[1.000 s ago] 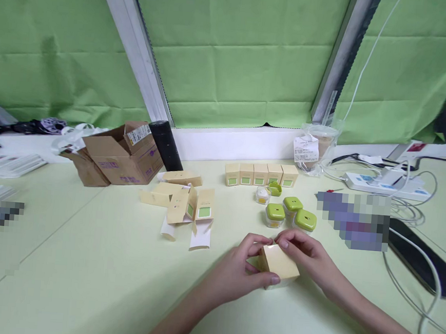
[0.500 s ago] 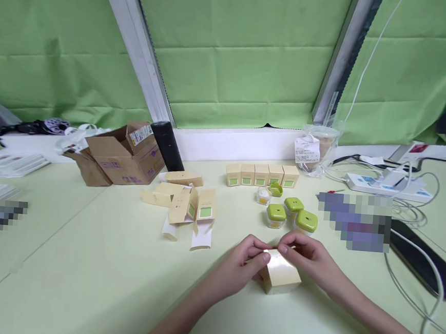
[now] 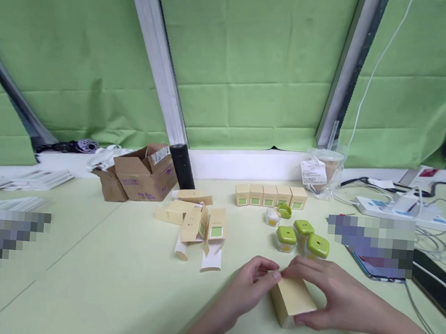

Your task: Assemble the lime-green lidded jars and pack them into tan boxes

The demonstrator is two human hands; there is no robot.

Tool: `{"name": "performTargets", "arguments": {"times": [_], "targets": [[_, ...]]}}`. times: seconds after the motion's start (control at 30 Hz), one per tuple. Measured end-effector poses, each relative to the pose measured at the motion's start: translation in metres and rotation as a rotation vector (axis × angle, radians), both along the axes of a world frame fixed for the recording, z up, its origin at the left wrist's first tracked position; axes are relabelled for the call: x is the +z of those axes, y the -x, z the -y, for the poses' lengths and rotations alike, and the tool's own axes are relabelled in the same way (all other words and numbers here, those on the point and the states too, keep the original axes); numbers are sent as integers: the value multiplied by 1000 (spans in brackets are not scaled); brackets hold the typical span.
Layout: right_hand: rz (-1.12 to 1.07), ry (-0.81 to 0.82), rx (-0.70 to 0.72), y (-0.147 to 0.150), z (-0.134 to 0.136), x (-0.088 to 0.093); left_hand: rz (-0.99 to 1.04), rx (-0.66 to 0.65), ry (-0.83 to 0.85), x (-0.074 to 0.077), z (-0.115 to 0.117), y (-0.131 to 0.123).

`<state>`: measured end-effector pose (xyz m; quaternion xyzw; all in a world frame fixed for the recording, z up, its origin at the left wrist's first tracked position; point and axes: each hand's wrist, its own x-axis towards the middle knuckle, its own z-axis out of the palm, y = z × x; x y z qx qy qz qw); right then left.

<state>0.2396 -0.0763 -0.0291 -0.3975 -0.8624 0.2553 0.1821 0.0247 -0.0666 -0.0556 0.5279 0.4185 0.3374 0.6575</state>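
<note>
A small cream cardboard box lies on the table between my hands, its plain face up. At its far left corner, the thumb and fingers of my left hand close on the edge. My right hand spans the box, with the thumb at the near right end and the fingers at the far end, partly hiding that end. Just beyond stand clear jars with green lids, among them one jar and another jar. A jar without its lid sits beside a loose green lid.
A row of small boxes with green labels stands near the wall. Unfolded cartons lie to the left. Behind them are a brown carton and a black cylinder. A bagged cup, power strip and cables occupy the right.
My right hand has shifted from pinching the far edge to spanning the box, its thumb now at the near end. My left hand stays at the far left corner. The camera view has shifted.
</note>
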Motion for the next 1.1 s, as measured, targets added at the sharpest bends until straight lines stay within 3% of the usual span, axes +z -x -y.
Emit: {"name": "performTargets", "arguments": {"times": [0.17,0.33,0.47,0.6,0.8,0.97,1.1], "targets": [[-61,-253,-19,4,-45,30,-86,154,109,-3,-3,8],[72,-537,-94,67,-125,64,-277,82,-12,-20,0,5],[140,-541,-77,126,-183,58,-383,-33,-138,-22,4,8],[220,-529,-100,153,-211,35,-529,-135,-202,-23,1,12],[222,-562,-100,138,-198,19,-558,-151,-223,-28,-8,13],[227,-542,-48,77,-144,23,-529,-183,-222,-18,-9,15],[312,-499,-60,27,-100,11,-487,-191,-239,-14,-10,15]]}}
